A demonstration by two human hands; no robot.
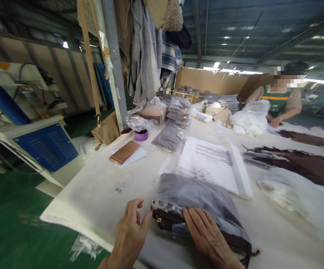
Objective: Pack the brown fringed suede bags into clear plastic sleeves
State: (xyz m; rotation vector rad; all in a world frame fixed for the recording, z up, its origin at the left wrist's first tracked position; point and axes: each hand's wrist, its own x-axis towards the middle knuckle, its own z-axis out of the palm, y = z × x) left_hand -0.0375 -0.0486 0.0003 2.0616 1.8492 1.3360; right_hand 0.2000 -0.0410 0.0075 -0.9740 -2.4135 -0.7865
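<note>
Hands — left hand (129, 233) open at plastic bag (195, 198), right hand (208, 237) flat on it — wrists cut off.

Cool white ceiling strip lights (229, 70) are lighting the scene evenly, casting soft shadows. Wide-angle distortion is bending the edges, and the foreground is blurring slightly.

Green floor (16, 209) — metal roof (234, 26) — strip lights (229, 70)
</note>
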